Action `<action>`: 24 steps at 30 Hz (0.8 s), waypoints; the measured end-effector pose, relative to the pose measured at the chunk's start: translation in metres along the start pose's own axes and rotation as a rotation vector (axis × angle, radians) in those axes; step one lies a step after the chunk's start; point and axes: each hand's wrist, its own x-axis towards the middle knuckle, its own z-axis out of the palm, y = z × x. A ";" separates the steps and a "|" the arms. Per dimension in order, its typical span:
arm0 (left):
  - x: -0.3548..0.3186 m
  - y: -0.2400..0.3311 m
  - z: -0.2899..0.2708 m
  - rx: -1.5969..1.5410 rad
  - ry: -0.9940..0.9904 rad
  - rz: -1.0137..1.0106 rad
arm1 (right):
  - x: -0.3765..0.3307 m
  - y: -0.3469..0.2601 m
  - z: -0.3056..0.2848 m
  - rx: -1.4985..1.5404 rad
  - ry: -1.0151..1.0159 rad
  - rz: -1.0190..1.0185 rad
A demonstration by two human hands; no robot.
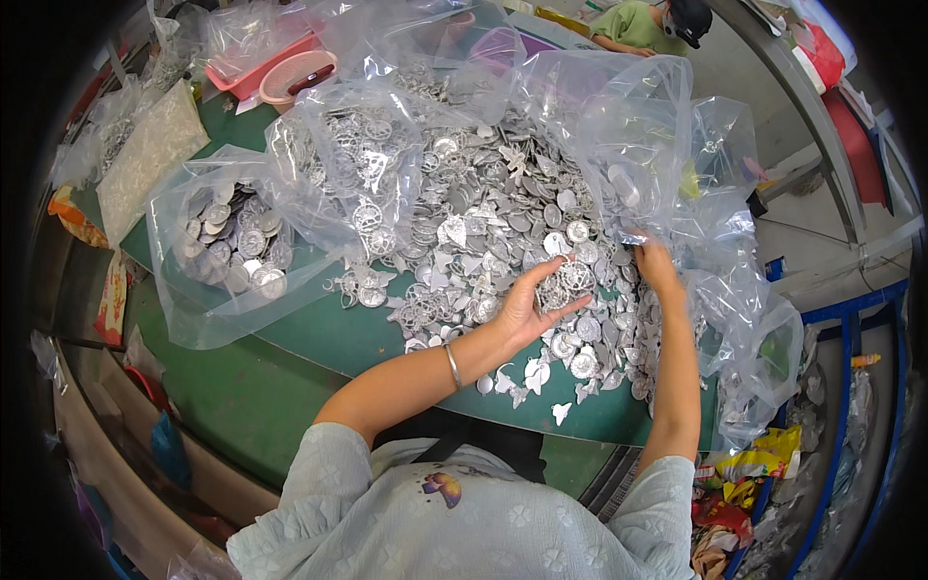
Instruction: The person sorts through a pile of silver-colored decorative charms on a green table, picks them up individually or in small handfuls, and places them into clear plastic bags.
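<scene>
Looking down, we saw our left hand (pixel 527 307) cupped palm-up over the green desk (pixel 319 338), its fingers (pixel 565 307) curled around a small bunch of round silver metal charms (pixel 565 280). Our right hand (pixel 655 266) lay just beside it, fingers bent down onto the heap of silver pieces (pixel 483 222); whether they pinched anything we could not tell. A thin bracelet (pixel 451 365) circled our left wrist.

The heap spread across the middle of the desk, mixing wheels, discs and leaf shapes, with a few stray pieces (pixel 561 414) lying near the desk's near edge. To our left sat a clear plastic bag (pixel 208 290), open-mouthed and holding flat round discs (pixel 237 242). Another clear bag (pixel 338 164) lay behind it over openwork wheels, and a large crumpled clear bag (pixel 619 116) rose at the right, trailing over the desk's right edge. A long packet of pale small parts (pixel 145 155) lay at far left, and a pink tray (pixel 256 68) with a pale bowl (pixel 295 75) stood at the back.

Bare green surface showed only in the strip between the heap and the near curved edge. Colourful wrappers (pixel 735 483) crowded the floor at lower right, beside a blue frame (pixel 851 348). Another person in green (pixel 633 24) worked beyond the far end.
</scene>
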 end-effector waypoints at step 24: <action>-0.001 0.001 0.001 0.011 -0.010 0.005 | -0.031 0.042 0.008 0.257 0.220 0.402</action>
